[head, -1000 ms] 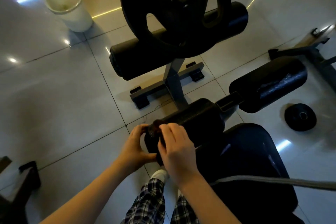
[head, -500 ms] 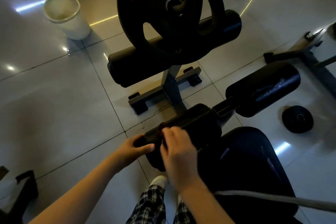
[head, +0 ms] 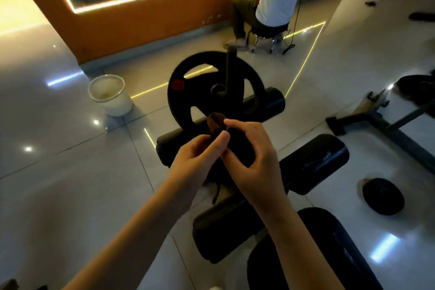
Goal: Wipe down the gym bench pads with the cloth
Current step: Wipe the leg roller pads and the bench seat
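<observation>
A dark brown cloth (head: 215, 122) is held up in the air between both hands, above the bench. My left hand (head: 197, 155) pinches it with thumb and fingers, and my right hand (head: 255, 160) grips its other side; a loose end of the cloth hangs down below them. Beneath the hands lies the near black roller pad (head: 226, 226), with a second roller pad (head: 315, 162) to its right. The dark seat pad (head: 329, 254) fills the lower right. A longer roller pad (head: 270, 103) sits further off, behind the hands.
A black weight plate (head: 188, 92) stands on the bench's post. A white bin (head: 110, 95) stands on the tiled floor at left. A small weight plate (head: 382, 195) lies at right, near another machine's frame (head: 381, 125). A person sits on a stool (head: 266, 35) by the orange mirror wall.
Both hands have lifted off the near roller pad and raised the cloth into the air. The camera has tilted up, bringing the mirror wall and seated person into view.
</observation>
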### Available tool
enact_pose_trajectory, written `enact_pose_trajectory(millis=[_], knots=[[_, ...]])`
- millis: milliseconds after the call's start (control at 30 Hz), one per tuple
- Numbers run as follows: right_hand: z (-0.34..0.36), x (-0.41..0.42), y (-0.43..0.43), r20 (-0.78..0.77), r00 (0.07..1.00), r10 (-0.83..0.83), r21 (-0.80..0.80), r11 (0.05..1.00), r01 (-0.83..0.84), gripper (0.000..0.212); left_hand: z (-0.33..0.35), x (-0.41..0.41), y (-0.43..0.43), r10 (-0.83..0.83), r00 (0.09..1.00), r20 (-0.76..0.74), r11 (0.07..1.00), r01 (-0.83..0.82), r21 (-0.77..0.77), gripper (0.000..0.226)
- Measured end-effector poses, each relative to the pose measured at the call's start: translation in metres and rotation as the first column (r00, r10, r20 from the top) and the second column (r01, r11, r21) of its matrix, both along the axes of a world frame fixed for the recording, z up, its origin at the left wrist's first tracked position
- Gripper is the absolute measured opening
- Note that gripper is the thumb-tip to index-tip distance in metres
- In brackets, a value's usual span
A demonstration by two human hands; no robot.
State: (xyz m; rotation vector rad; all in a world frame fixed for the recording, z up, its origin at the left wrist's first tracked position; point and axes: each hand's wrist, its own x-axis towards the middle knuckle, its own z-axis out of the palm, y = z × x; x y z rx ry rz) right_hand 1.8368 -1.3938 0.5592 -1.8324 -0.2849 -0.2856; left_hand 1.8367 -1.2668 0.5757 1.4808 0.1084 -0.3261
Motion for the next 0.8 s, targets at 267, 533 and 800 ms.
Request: enact_pose_trajectory(millis=[267,533,800], knots=[[0.181,0.016,-0.037,0.127,0.973,0.191,-0.214,0.963,-0.162,0.052,0.16,0.02,-0.005,-0.016,0.971,0.237,0.999,0.026,-0.041,0.016],[0.367,-0.023,-0.087,0.311,0.932,0.184,-0.427,0.903,-0.036,0.034,0.315,0.004,-0.025,-0.224,0.797,0.562,0.967,0.252,0.028,0.044],[0.466,-0.087,-0.127,0.315,0.947,0.068,-0.425,0.902,0.077,0.008,0.394,-0.025,-0.054,-0.335,0.659,0.674,0.905,0.424,0.035,0.022]])
